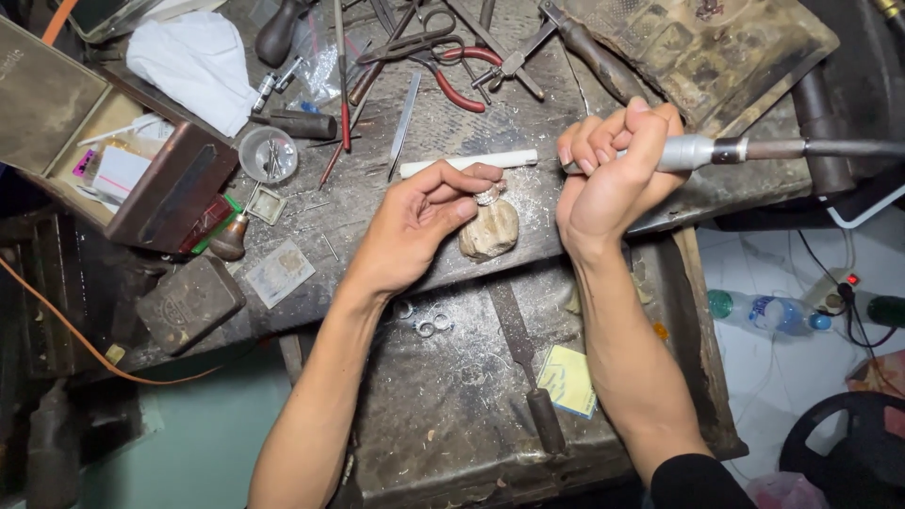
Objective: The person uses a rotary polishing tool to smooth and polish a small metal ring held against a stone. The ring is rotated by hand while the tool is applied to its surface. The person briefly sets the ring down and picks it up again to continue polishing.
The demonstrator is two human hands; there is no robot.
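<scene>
Worn workbench fills centre, tools piled at 12 o'clock. R hand fist-clamped round metal rotary handpiece, shaft running off to 3 o'clock. L hand, at its 9 o'clock, pinches small silvery ring betw thumb + fingers atop wooden peg.

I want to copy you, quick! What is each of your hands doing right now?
Left hand: closed, pinching a small silvery ring against the wooden peg.
Right hand: closed around the metal rotary handpiece.
</scene>
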